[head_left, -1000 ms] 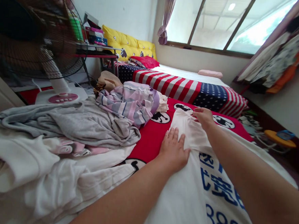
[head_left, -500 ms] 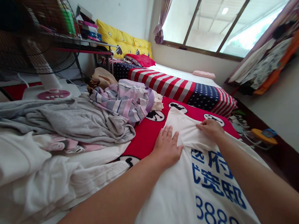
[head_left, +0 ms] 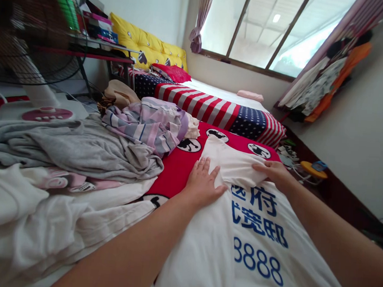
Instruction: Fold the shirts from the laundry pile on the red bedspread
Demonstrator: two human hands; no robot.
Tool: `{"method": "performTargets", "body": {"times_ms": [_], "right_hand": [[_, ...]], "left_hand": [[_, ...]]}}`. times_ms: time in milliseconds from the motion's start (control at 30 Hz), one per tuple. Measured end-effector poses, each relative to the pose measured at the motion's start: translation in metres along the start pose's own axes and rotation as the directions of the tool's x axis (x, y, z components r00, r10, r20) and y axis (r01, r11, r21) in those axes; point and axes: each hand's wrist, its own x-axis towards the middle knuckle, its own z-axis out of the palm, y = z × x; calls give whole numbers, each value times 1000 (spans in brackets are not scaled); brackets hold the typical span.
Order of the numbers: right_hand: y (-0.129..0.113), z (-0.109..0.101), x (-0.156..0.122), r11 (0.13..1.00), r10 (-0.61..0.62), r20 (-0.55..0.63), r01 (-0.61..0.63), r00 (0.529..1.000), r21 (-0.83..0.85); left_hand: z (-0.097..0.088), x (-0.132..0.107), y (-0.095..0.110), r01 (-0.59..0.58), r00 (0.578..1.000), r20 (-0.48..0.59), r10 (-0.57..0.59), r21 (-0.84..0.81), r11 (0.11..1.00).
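Note:
A white T-shirt with blue printed characters and digits lies spread over a red cloth with black-and-white round patches. Its left side is folded inward, so part of the print is covered. My left hand rests flat on the folded edge, fingers spread. Near the far end of the shirt, my right hand pinches the folded sleeve fabric between thumb and fingers.
Left of the shirt lie a grey garment, white clothes and a plaid purple garment. A fan stands at the far left. Behind is a bed with a stars-and-stripes cover; a yellow stool is at right.
The view has turned a little to the right, shifting everything left. My right hand has drawn the pinched sleeve fabric slightly rightward; my left hand stays flat on the shirt.

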Motion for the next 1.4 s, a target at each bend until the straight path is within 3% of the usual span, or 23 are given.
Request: {"method": "performTargets", "body": {"times_ms": [33, 100, 167, 233, 300, 367, 433, 533, 633, 700, 767, 867, 967, 1133, 1267, 1400], "right_hand": [[3, 1, -3, 1000, -10, -29, 11, 1000, 28], [4, 5, -7, 988, -27, -126, 8, 992, -152], [0, 10, -12, 895, -89, -262, -38, 961, -444], [-11, 16, -22, 787, -257, -365, -26, 895, -617], [-23, 25, -38, 736, -476, -367, 134, 799, -663], [-27, 37, -55, 669, -636, -222, 385, 739, -635], [-22, 48, -69, 622, -651, -13, 523, 759, -582], [-6, 57, -76, 652, -451, 178, 459, 874, -604], [-6, 55, -78, 686, -276, 215, 349, 937, -638], [-16, 54, -88, 698, -257, 154, 293, 954, -654], [-24, 56, -109, 683, -347, 91, 318, 933, -658], [-24, 68, -147, 630, -482, 161, 469, 861, -620], [-14, 80, -170, 653, -446, 192, 464, 874, -598], [-12, 82, -171, 673, -450, 170, 458, 877, -580], [-17, 79, -173, 703, -482, 129, 470, 867, -533], [-17, 80, -181, 796, -514, -67, 446, 855, -409]], "left_hand": [[0, 0, -1, -7, 1000, 0, 7, -3, 1000], [1, -1, -2, -19, 1000, 5, 19, -4, 1000], [0, -1, -2, -24, 999, 21, 24, -4, 1000], [0, -1, -3, -27, 999, 32, 27, -4, 1000], [0, 0, -3, -29, 999, 33, 29, -6, 1000], [0, 0, -3, -30, 999, 25, 30, -9, 1000], [1, 0, -3, -34, 999, 12, 34, -9, 999], [2, -1, -4, -47, 999, 3, 47, 1, 999], [2, -1, -5, -53, 999, 5, 53, 10, 999], [2, -1, -5, -50, 999, 8, 50, 17, 999], [3, 0, -6, -50, 999, 8, 49, 26, 998], [4, 0, -6, -56, 998, 3, 56, 47, 997], [4, -1, -4, -50, 999, -3, 50, 78, 996], [-3, -2, 0, -72, 997, 18, 70, 145, 987], [-13, -12, 13, -56, 990, 135, 29, 202, 978], [-19, -49, 30, -107, 971, 232, 52, 231, 967]]}}
